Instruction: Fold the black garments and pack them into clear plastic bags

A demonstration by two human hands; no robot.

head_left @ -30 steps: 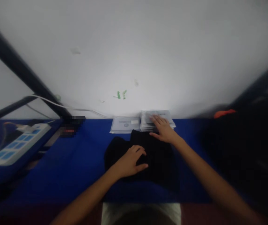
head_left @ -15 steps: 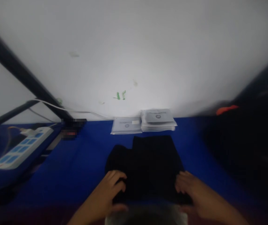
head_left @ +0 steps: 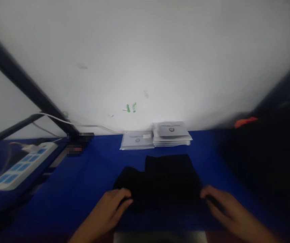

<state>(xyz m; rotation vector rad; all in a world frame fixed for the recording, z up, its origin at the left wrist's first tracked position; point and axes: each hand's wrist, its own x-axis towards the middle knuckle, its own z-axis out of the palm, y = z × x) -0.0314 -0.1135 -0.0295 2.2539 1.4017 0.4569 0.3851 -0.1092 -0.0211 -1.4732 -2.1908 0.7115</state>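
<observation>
A piece of black cloth (head_left: 160,179) lies on the blue table, its upper edge stepped and its near side between my two hands. My left hand (head_left: 111,206) pinches its left edge, thumb and fingers pressed together. At the opposite side, my right hand (head_left: 223,207) grips the right edge the same way, somewhat blurred. Beyond the cloth, against the wall, sits a stack of flat printed packets (head_left: 172,133) in clear plastic. To its left is a lower pile of similar packets (head_left: 136,140). Neither hand touches the packets.
A white power strip (head_left: 23,167) with blue sockets lies at the left, a plug in its far end. A white cable (head_left: 89,125) runs along the wall (head_left: 160,60). A large dark mass with an orange piece (head_left: 246,122) fills the right side of the blue table (head_left: 84,189).
My right hand has come back from the packet stack to the cloth's right edge. My left hand has moved from the cloth's middle to its left edge. The cloth is now spread flatter and nearer.
</observation>
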